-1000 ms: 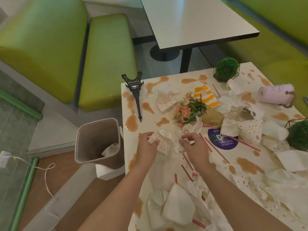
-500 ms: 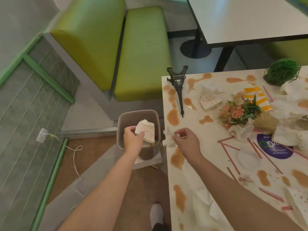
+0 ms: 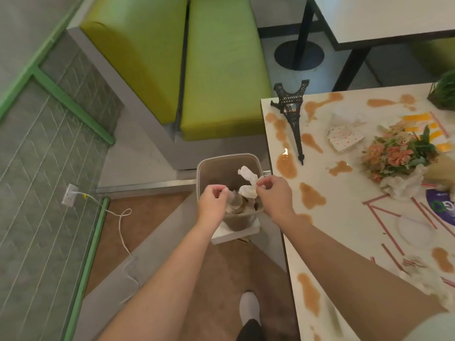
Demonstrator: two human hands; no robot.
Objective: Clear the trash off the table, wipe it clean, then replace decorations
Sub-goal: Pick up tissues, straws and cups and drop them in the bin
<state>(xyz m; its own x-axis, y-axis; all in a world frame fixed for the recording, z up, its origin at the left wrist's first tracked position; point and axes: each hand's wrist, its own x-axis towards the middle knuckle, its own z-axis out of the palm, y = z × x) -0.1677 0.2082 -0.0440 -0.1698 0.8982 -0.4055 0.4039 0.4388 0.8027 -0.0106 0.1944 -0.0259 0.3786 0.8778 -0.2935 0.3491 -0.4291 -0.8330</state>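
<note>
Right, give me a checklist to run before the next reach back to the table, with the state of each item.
1. Right hand over the bin: ok, its fingers pinch a white napkin above the opening.
2. Napkin released: not ok, not yet dropped.
3. Left hand free: cannot tell, fingers curled over the bin, nothing plainly held.
4. Room in the bin: ok, the trash sits below the rim.
5. Trash left on the table: not ok, a dotted wrapper and straws remain.
6. Table ready for wiping: not ok, brown spills and the tower lying flat.
</note>
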